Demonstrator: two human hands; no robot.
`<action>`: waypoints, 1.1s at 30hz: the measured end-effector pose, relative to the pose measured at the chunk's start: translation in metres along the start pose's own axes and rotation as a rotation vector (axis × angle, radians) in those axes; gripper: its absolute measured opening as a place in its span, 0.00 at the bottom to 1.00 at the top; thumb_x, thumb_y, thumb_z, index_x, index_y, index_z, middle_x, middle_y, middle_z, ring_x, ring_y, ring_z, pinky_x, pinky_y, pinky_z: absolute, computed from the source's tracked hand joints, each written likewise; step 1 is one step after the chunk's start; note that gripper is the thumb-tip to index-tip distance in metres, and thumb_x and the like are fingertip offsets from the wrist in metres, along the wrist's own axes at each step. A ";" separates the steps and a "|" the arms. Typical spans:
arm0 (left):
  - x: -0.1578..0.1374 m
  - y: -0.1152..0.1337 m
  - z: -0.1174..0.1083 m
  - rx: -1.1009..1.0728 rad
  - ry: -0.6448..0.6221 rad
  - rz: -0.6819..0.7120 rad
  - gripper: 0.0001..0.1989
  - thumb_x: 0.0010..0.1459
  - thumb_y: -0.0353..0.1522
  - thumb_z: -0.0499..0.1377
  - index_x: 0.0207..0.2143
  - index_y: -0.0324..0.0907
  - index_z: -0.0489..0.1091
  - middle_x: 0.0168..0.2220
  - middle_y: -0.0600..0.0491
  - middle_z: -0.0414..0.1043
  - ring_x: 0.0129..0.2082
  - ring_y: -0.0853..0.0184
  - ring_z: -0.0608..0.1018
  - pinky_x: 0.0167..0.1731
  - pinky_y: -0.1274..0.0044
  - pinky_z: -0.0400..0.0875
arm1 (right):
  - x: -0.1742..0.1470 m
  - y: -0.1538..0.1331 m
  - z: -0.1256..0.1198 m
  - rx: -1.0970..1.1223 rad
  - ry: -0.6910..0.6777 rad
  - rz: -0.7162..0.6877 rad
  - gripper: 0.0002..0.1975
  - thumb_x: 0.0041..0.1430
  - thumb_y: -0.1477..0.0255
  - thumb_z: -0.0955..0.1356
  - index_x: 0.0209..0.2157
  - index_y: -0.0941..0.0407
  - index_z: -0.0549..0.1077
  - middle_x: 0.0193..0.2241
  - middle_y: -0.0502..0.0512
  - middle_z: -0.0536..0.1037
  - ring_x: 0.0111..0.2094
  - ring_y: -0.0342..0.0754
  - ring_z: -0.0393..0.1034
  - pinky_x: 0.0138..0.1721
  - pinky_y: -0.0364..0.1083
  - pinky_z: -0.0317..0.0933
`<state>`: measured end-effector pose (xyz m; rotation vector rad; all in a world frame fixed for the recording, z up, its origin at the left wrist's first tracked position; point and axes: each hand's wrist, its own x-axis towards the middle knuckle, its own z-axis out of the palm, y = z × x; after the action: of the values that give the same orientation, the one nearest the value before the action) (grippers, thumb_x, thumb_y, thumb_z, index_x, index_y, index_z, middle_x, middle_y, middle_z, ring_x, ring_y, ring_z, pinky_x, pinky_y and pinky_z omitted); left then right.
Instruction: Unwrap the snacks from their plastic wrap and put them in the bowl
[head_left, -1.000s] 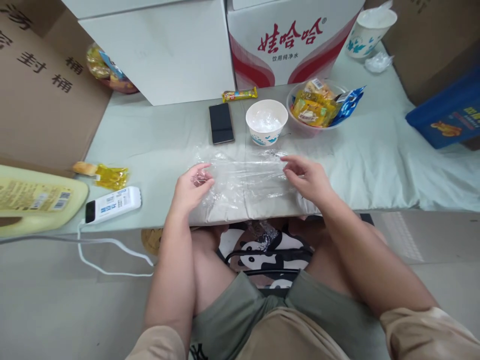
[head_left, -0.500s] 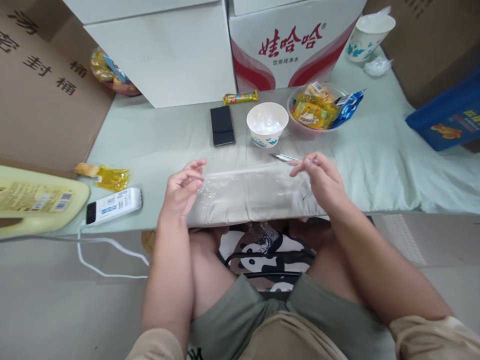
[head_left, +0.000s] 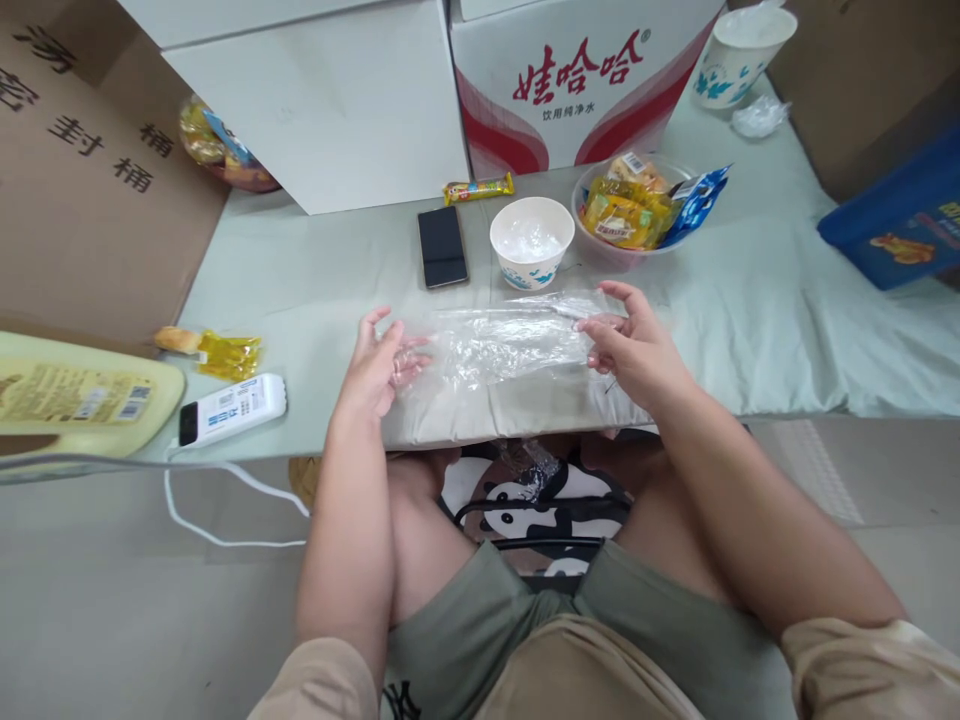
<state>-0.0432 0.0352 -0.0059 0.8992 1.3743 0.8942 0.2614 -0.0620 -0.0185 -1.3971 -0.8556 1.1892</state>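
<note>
A sheet of clear plastic film (head_left: 499, 345) stretches between my two hands above the near part of the cloth-covered table. My left hand (head_left: 379, 365) has its fingers curled at the film's left end, with the thumb against it. At the right end my right hand (head_left: 634, 345) pinches the film between thumb and fingers, the index finger raised. The film is wrinkled and catches the light. Just beyond it stands a white paper bowl (head_left: 532, 245) with crumpled clear plastic inside.
Behind the film lie a phone (head_left: 442, 247), a yellow snack stick (head_left: 478, 189) and a clear bowl of packaged snacks (head_left: 634, 215). At left are a white power strip (head_left: 232, 410), a wrapped snack (head_left: 229, 355) and a yellow jug (head_left: 90, 405). Boxes (head_left: 570, 95) line the back.
My hands have come slightly closer together, and the film between them is now more bunched and visible. It now covers the spot where a thin silver object showed by my right hand.
</note>
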 end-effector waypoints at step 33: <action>-0.004 -0.026 -0.005 1.030 -0.308 0.566 0.26 0.52 0.34 0.68 0.55 0.50 0.75 0.70 0.47 0.56 0.74 0.46 0.52 0.71 0.52 0.49 | -0.005 0.019 -0.001 -1.098 -0.130 -0.723 0.11 0.68 0.70 0.65 0.38 0.50 0.80 0.43 0.52 0.84 0.47 0.55 0.77 0.59 0.60 0.55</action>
<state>-0.0477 0.0210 -0.0279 2.1896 1.2922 0.3525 0.2588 -0.0707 -0.0362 -1.5720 -2.0677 0.1827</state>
